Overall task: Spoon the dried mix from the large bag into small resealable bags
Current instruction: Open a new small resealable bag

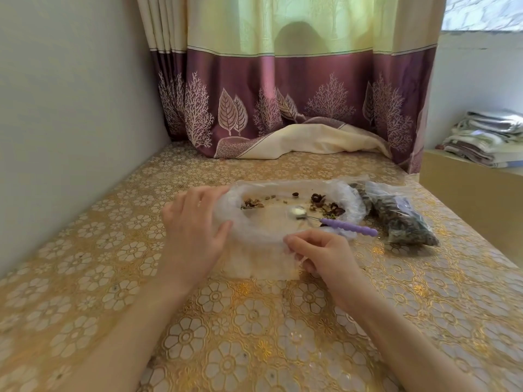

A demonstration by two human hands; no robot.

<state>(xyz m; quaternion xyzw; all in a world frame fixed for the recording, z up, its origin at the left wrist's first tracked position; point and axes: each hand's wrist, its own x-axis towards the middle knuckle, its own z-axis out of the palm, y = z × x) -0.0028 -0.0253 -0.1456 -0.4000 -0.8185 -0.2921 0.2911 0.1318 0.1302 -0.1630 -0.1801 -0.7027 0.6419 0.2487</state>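
The large clear bag [254,233] lies open on the table with its rim rolled down, holding only scattered bits of dried mix [325,206]. A spoon with a purple handle [348,227] rests in it, bowl toward the middle. My left hand [195,233] rests with straight fingers on the bag's left rim. My right hand [319,256] pinches the top edge of an empty small resealable bag [260,264] lying flat in front of the large bag. Filled small bags [402,219] lie to the right.
The table wears a gold floral cloth [254,335]. A wall runs along the left side. A purple and cream curtain [283,108] drapes onto the table's far end. Folded cloths [486,137] sit on a ledge at the right.
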